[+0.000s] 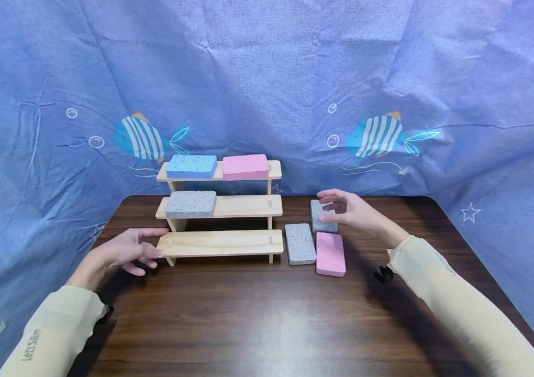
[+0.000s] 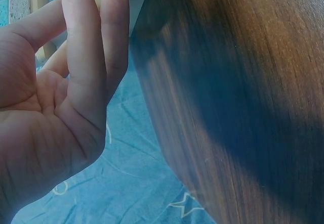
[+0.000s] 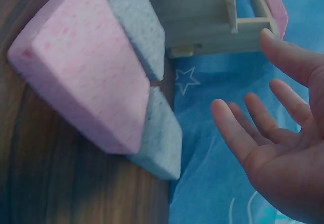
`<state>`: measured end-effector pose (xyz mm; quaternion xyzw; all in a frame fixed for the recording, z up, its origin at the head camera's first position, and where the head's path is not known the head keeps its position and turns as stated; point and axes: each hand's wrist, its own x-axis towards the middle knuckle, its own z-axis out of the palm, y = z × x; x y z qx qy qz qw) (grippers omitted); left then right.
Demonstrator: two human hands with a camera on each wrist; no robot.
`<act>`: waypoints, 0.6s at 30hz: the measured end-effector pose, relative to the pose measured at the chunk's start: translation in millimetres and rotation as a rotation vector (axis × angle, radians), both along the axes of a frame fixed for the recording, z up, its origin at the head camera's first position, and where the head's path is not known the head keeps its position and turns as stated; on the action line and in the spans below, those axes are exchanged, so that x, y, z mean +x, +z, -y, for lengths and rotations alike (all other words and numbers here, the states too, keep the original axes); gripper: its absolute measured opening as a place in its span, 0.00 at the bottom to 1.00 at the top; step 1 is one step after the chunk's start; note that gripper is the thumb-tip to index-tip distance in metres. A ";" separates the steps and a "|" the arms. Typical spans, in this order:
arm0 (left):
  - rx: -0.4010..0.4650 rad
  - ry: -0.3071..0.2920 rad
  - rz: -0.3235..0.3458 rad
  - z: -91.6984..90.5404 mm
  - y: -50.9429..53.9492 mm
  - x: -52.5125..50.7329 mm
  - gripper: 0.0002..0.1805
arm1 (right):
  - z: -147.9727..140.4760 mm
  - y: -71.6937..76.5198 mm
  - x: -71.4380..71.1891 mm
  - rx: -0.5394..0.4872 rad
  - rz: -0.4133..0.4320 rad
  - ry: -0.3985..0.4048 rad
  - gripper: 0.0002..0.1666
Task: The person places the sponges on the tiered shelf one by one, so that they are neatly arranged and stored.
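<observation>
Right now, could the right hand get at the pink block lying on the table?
Probably yes: the right hand looks empty and close by, and nothing lies on the pink block. The near gray block and far gray block only sit around it.

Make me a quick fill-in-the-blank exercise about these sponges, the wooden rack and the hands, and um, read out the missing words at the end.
1. The blue sponge sits on the rack's ____ shelf.
2. The middle shelf bears one sponge, and its colour is ____.
3. The grey sponges lying on the table number ____.
4. The hand at the bottom shelf is the person's ____ one.

Missing words: top, grey, two, left.
</observation>
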<state>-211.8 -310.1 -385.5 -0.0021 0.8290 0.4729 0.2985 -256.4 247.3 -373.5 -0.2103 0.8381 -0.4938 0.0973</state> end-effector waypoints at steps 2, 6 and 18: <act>0.001 -0.005 -0.002 -0.1 -0.2 0.0 0.45 | -3.6 -4.5 1.8 0.011 -0.007 0.005 0.38; 0.002 -0.009 -0.003 0.1 -1.0 0.5 0.44 | -10.3 -14.2 6.0 0.028 -0.011 0.020 0.39; 0.002 -0.001 0.010 1.5 -2.0 -0.3 0.44 | -33.6 -45.8 18.4 0.020 0.049 0.005 0.39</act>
